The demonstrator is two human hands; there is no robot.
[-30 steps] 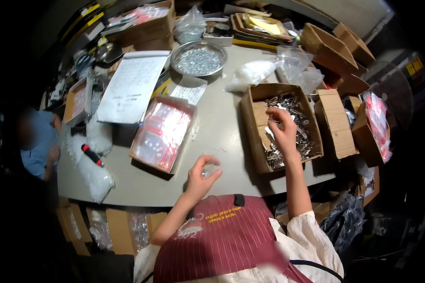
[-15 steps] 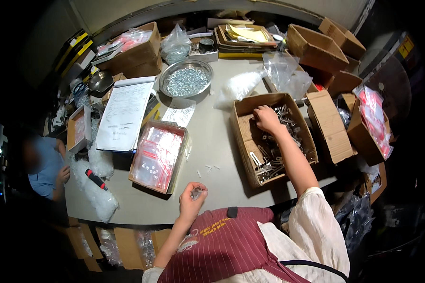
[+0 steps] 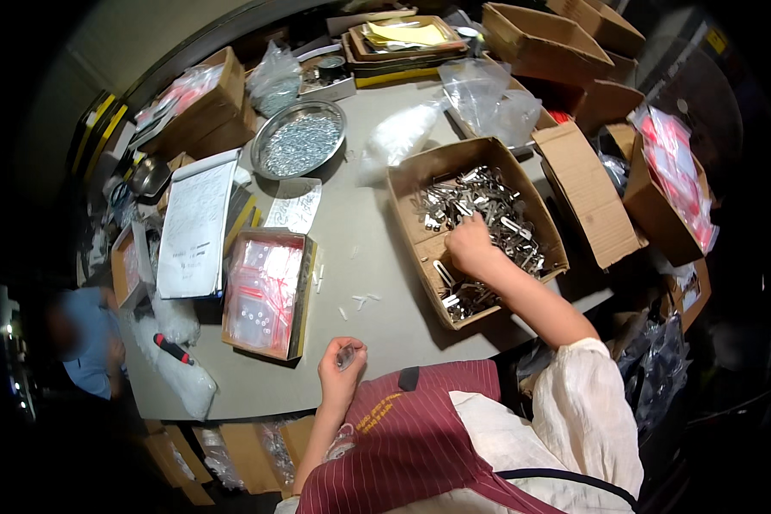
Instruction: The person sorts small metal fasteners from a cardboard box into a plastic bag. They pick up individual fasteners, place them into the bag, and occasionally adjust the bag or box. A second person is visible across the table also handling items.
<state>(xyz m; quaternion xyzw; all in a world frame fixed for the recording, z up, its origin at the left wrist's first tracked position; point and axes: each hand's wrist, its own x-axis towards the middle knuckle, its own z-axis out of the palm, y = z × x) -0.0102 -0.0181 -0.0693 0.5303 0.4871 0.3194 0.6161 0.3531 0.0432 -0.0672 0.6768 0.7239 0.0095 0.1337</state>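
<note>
Right hand (image 3: 469, 247) at frame centre-right, fingers curled down among metal parts (image 3: 480, 210) inside open cardboard box (image 3: 546, 224) on counter (image 3: 377, 265); grip unclear. Left hand (image 3: 341, 364) at lower centre, near counter edge, pinching small clear bag (image 3: 346, 355).

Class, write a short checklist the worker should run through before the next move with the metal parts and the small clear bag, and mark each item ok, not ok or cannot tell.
1. Right hand is inside the open cardboard box, on the metal parts: ok.
2. Right hand has a part in its grip: cannot tell, the fingers are turned away.
3. Left hand holds a small clear bag at the table edge: ok.
4. Bag mouth is open to take a part: cannot tell, too small.
5. Bare table lies between the two hands: ok, only a few small white bits lie there.
6. Box of filled clear bags sits near the left hand: ok.
</note>
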